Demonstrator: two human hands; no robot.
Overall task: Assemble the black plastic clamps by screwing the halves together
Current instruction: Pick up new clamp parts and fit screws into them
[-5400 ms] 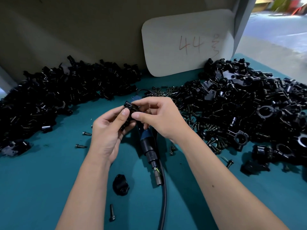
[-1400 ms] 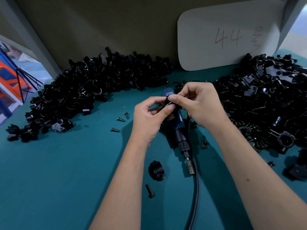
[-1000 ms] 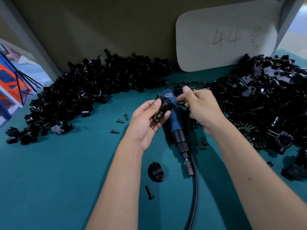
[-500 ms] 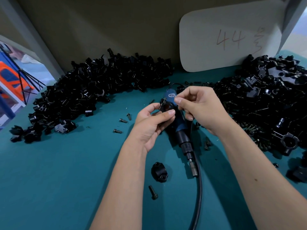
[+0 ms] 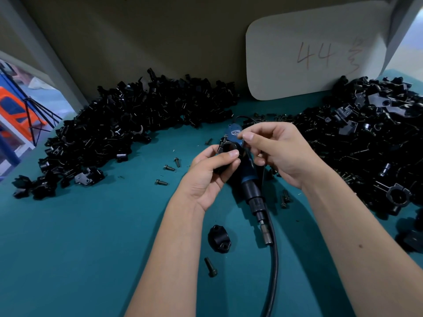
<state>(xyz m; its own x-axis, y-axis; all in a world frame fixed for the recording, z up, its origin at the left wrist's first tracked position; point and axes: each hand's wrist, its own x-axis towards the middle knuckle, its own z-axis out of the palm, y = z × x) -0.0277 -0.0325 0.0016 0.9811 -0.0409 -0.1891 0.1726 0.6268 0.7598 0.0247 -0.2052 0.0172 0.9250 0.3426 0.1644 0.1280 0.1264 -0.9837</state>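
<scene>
Clearly, most of the job is still to do. The green table (image 5: 68, 259) carries two very big heaps of black parts. The left heap (image 5: 128, 124) runs along the back wall, and the right heap (image 5: 366, 143) spreads far out to the side. From here nobody can tell which of these parts are done and which are only loose halves, but a ring-shaped piece (image 5: 397, 197) at the near edge of the right heap looks joined.

A blue power screwdriver (image 5: 248, 179) lies flat in the middle with its black hose (image 5: 273, 271) running toward the person. No hand holds it, so the tight screwing of this piece looks not yet begun.

The left hand (image 5: 210, 177) grips one black clamp (image 5: 229, 148) in the air above the screwdriver, fingers curled round it and thumb pressed on its rim. A small screw head sticks up at its top corner. The right hand (image 5: 274, 152) has thumb and first finger pressed together just beside the clamp; whether they pinch a screw cannot be told.

One lone clamp half (image 5: 219, 239) waits near the left arm, with a screw (image 5: 211, 267) just beside it. A few more loose screws (image 5: 168, 168) lie scattered on the table.
</scene>
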